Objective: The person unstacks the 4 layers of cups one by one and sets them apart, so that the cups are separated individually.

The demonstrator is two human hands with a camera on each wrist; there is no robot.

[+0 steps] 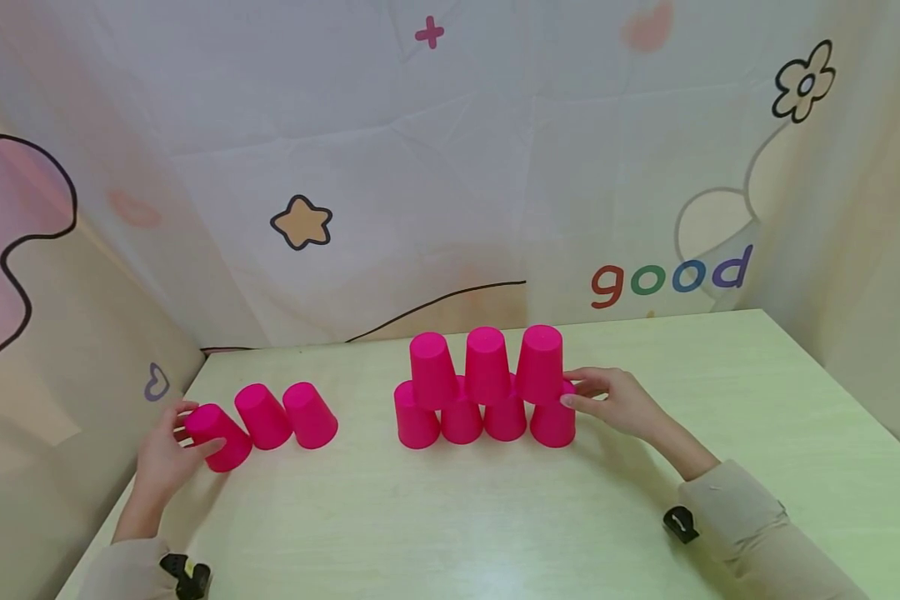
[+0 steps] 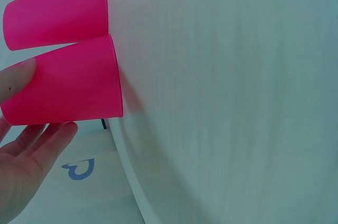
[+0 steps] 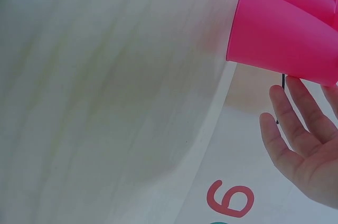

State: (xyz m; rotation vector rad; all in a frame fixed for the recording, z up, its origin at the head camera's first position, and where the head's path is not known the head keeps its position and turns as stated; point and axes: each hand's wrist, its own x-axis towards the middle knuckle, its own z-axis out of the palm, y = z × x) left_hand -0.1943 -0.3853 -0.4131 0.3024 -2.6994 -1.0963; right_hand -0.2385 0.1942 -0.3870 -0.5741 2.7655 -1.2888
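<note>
Three upside-down pink cups stand in a slanting row on the left in the head view. Thumb and fingers of my left hand (image 1: 167,454) lie around opposite sides of the leftmost cup (image 1: 217,437). The left wrist view shows the thumb on that cup (image 2: 68,84), its rim on the table. To the right, three pink cups (image 1: 487,367) rest on a row of several more (image 1: 461,417). Beside the right end, my right hand (image 1: 615,400) has its fingertips at the side of the end cups. Those fingers look spread and fairly straight beside the lower end cup (image 3: 282,34).
Everything stands on a pale green table (image 1: 450,517). A printed curtain (image 1: 390,167) hangs behind the table's far edge and along its sides. Two upside-down cups (image 1: 262,417) stand just right of the left hand's cup. Both forearms wear light sleeves (image 1: 750,517).
</note>
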